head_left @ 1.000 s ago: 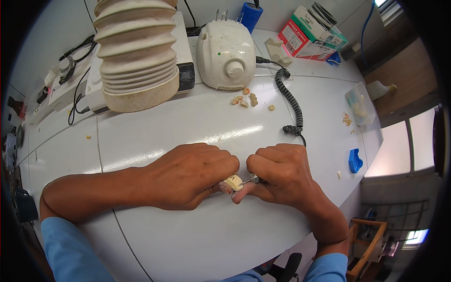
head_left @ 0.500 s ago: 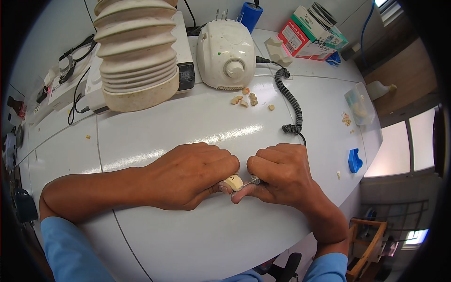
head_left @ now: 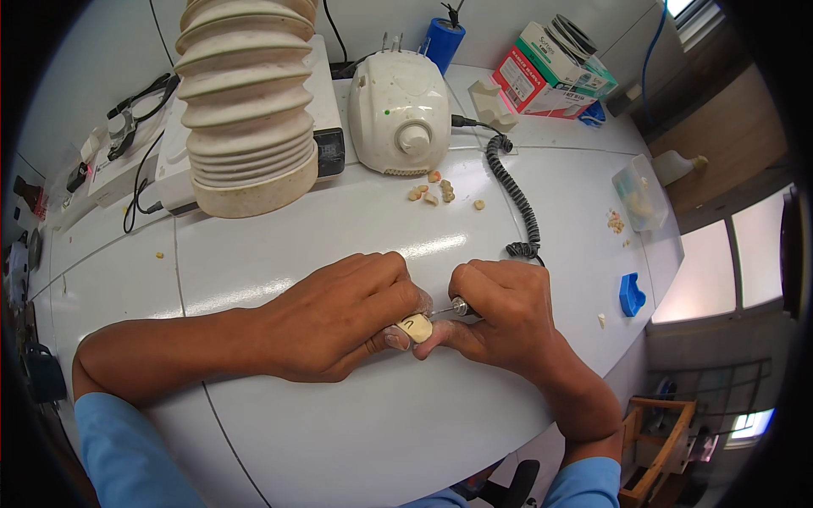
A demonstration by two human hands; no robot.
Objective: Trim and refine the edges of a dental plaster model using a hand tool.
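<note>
My left hand [head_left: 343, 317] was curled over, pinching a small cream-coloured piece [head_left: 416, 328] between thumb and bent fingers; the piece, with a dark mark on its face, sat between my two hands, above the white table [head_left: 339, 440]; my right hand [head_left: 508, 309] was closed around a slim metal-nosed rotary tool [head_left: 460, 306], its thin shank pointing leftward at my left fingers, just above the piece; whether its tip was touching, I could not tell; my right thumb reached out to the piece's right edge.

Beyond my hands stood a white control box [head_left: 400, 114] with a round knob; a black coiled cord [head_left: 514, 190] ran from its right side down toward my right hand; several small cream bits [head_left: 431, 199] lay in front of the box; a wide ribbed hose [head_left: 250, 110] hung to its left; over on the right were a blue tray [head_left: 632, 295] and a clear plastic container [head_left: 641, 190], crumbs [head_left: 616, 222] beside it.
</note>
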